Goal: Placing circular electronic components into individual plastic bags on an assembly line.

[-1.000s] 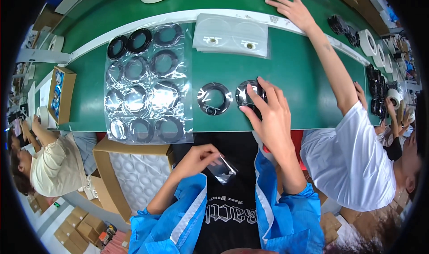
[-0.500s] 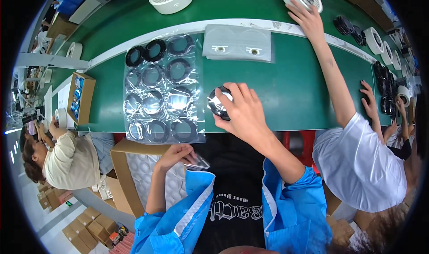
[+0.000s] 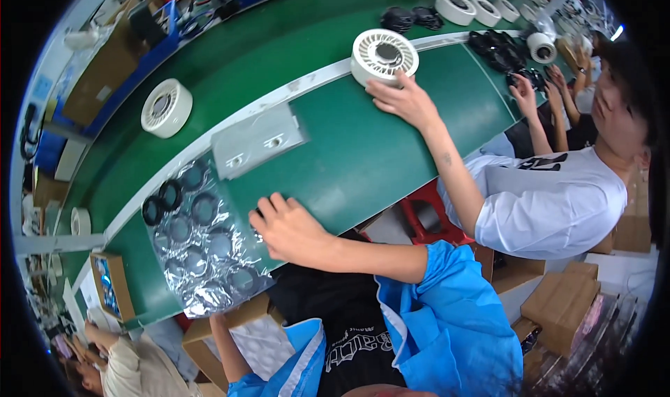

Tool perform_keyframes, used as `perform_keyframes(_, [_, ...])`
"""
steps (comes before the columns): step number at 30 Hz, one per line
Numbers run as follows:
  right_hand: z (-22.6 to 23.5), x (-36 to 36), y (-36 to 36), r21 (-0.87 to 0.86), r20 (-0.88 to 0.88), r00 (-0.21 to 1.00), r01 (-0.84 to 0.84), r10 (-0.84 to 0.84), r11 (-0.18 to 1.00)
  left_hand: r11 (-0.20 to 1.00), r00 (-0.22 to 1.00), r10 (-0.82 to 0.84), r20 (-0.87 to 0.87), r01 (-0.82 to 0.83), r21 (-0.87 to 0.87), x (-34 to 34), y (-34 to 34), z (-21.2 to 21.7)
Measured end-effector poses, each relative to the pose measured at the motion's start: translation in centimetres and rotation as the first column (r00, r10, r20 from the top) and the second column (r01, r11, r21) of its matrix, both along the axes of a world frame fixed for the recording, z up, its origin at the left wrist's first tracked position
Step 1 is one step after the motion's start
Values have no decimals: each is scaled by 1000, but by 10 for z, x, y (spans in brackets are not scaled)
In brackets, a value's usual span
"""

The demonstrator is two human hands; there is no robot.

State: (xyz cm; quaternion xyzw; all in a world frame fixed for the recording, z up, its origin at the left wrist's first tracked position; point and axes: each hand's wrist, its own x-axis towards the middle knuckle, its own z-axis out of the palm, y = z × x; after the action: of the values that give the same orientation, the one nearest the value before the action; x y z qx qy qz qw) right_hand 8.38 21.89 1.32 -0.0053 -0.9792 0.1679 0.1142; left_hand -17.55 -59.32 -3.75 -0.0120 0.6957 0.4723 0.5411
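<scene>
My right hand (image 3: 289,233) is over the green table beside a clear plastic sheet, with its fingers curled around a black round thing. Only a dark sliver of that thing shows under the fingers. The clear plastic sheet (image 3: 232,252) has several black rings in rows, seen through glare. Two darker black rings (image 3: 169,195) lie at its far left corner. My left hand (image 3: 218,321) is at the sheet's near edge. Its fingers are hidden there, so what it holds does not show. Beyond the sheet lies a stack of clear flat bags (image 3: 255,142).
A co-worker's hand (image 3: 412,104) touches a white round fan-like unit (image 3: 357,67) on the rail. Another white unit (image 3: 183,111) stands across the table. A cardboard box of small parts (image 3: 118,306) is at the left, an open carton (image 3: 197,351) below the table edge.
The view has swung right, so the table looks tilted. My left hand has gone behind the sheet's near edge. The co-worker's hand and white unit are nearer along the rail.
</scene>
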Motion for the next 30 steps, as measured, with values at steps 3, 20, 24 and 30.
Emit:
perform_keyframes(3, [-4,4,7,29,22,999,33,-34,999,982,987,-149,-54,154,111,-93,5,91])
perform_keyframes(20, [23,70,124,-189,-100,955,257,-279,948,933,828,-284,-484,355,60,104,385,-166])
perform_keyframes(24, [26,68,150,-234,-72,930,336,-360,913,928,758,-316,-571,371,-21,83,395,-163])
perform_keyframes(30, [27,12,186,-237,-108,938,299,-331,924,914,647,-360,-672,390,-114,68,400,-162])
